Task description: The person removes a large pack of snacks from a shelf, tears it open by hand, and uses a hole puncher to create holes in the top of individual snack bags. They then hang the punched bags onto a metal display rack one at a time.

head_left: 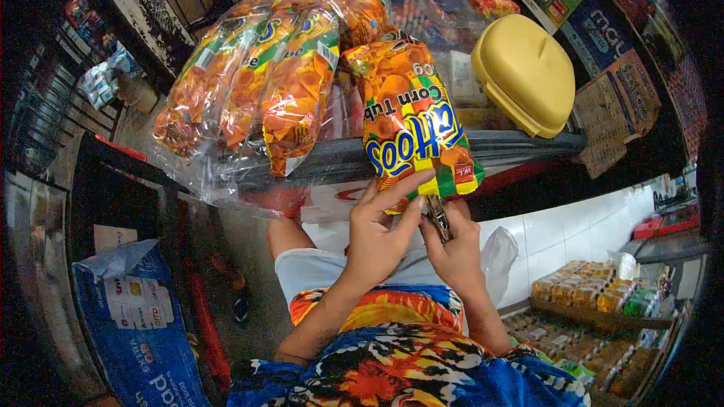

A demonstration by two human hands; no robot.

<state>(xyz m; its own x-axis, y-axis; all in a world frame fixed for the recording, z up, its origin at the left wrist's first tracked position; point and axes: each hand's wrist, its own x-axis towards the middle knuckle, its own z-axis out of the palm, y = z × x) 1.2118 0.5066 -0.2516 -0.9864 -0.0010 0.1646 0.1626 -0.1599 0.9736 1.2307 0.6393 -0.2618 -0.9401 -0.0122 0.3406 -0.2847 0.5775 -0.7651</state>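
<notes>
An orange, yellow and blue bag of corn tube snacks stands upright in front of me. My left hand pinches its lower edge between thumb and fingers. My right hand sits just beside it, closed around a small metal tool that looks like a stapler or clip, held at the bag's bottom corner. To the left, a clear plastic sack full of several similar orange snack bags rests on a dark counter ledge.
A yellow plastic lidded box sits on the counter at right, with cardboard displays behind it. A blue sack stands low left. Shelves of packaged goods lie low right beside a white tiled wall.
</notes>
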